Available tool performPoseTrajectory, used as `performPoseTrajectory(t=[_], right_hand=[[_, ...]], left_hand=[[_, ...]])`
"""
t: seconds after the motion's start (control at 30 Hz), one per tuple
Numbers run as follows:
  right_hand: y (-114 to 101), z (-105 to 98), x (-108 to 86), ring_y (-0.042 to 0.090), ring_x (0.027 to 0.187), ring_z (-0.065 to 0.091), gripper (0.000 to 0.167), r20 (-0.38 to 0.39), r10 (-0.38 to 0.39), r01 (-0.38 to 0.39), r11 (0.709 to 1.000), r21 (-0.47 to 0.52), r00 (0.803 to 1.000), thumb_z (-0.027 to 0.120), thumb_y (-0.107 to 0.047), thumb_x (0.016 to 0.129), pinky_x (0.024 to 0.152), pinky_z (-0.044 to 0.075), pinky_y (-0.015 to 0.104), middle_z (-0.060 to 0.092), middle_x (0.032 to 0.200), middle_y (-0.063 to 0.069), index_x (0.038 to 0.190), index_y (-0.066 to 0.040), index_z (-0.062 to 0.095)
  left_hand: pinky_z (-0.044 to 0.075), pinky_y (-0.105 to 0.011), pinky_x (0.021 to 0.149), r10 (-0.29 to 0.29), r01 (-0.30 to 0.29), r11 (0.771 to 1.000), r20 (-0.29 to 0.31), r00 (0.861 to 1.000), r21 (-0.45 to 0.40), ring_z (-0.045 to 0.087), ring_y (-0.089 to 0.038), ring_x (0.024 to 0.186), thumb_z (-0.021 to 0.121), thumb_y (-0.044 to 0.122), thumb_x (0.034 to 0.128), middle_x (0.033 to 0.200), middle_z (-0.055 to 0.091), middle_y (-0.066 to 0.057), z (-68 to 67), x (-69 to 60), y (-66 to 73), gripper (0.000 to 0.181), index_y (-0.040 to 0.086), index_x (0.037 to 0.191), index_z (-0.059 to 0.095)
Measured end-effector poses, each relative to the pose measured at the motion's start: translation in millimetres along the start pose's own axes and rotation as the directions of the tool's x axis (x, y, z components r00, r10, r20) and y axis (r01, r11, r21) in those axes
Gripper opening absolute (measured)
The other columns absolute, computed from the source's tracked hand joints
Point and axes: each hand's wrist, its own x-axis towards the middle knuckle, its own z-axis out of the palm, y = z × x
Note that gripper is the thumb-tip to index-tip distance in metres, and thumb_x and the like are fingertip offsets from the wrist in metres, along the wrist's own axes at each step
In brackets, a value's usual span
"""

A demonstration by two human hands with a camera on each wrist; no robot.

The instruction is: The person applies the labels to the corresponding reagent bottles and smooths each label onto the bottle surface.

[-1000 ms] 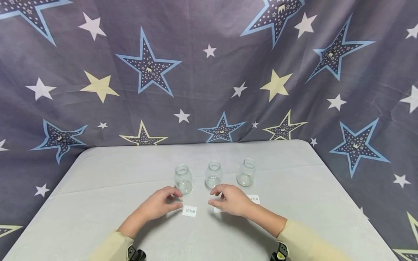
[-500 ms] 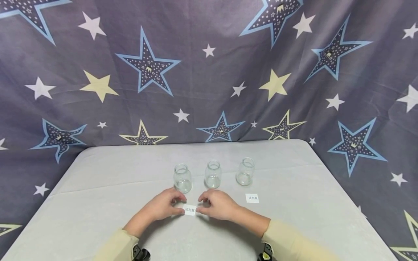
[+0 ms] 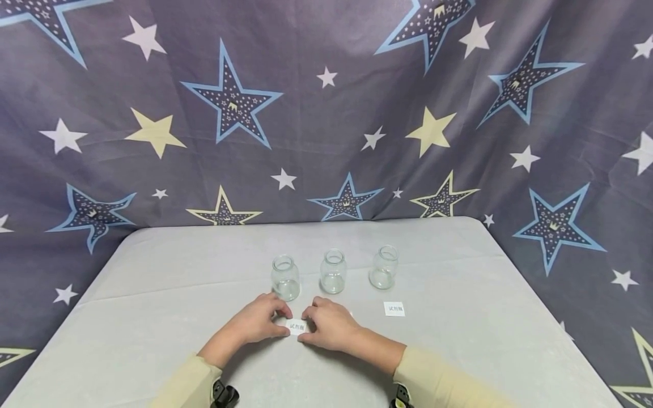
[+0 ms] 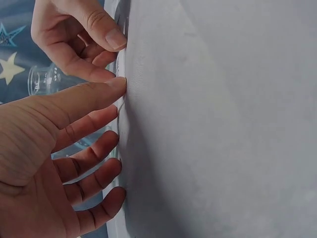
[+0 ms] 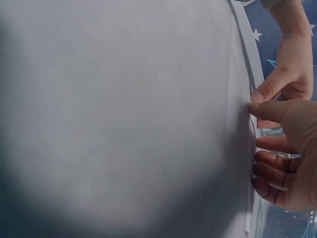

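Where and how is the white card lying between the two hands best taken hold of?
The white card is probably best taken by its two short ends, the left hand coming from the left and the right hand from the right, both low, since it lies flat and thin.

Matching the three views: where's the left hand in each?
Head: the left hand is low, left of centre, at the left end of the white card.
Left wrist: the left hand is large, at lower left.
Right wrist: the left hand is at upper right.
Shared landmark: the right hand, close to it in all three.
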Motion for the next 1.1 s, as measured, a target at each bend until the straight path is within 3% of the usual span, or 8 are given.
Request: performPoseTrajectory(t=[0.13,0.47,0.8,1.1], right_hand=[[-1.7,0.9,-0.1,0.002,0.068,0.044,0.035,-0.007,-0.009,0.009,1.0,-0.008,1.0,0.072,-0.045,0.076,0.059,0.039,0.017,0.051,0.08,-0.01,0.098,-0.018,0.069],[-2.7,1.1,3.0,0.001,0.064,0.041,0.028,0.002,0.0,0.0,0.999,0.035,1.0,0.073,-0.038,0.077,0.057,0.037,0.015,0.05,0.076,-0.011,0.094,-0.016,0.07],[-5.0,-0.7,6.8,0.001,0.063,0.042,0.019,0.022,0.073,-0.075,0.986,0.146,0.997,0.075,-0.027,0.074,0.057,0.035,0.016,0.05,0.073,-0.01,0.085,-0.015,0.067],[-6.0,-2.0,7.3,0.001,0.065,0.042,0.018,0.039,0.093,-0.099,0.98,0.174,0.995,0.075,-0.026,0.074,0.06,0.036,0.016,0.051,0.073,-0.01,0.085,-0.015,0.068]], left_hand=[[0.044,-0.031,0.075,0.009,-0.009,1.0,-0.004,1.0,0.007,0.05,-0.014,0.084,0.082,0.021,0.0653,0.086,0.059,0.004,-0.6,-0.3,0.9,0.024,0.013,0.083,0.067],[0.044,-0.032,0.075,-0.055,0.055,0.998,0.016,0.998,-0.01,0.049,-0.013,0.085,0.082,0.021,0.0653,0.086,0.058,0.005,-0.6,-2.5,3.5,0.024,0.015,0.083,0.067],[0.044,-0.032,0.075,-0.046,0.046,0.998,0.014,0.999,-0.045,0.05,-0.014,0.084,0.082,0.017,0.064,0.088,0.058,0.003,-0.6,-2.3,0.2,0.025,0.011,0.084,0.067],[0.042,-0.027,0.069,-0.011,0.012,0.999,0.018,1.0,-0.051,0.047,-0.012,0.077,0.08,0.014,0.066,0.085,0.058,0.003,-3.2,-1.1,1.3,0.023,0.009,0.085,0.068]])
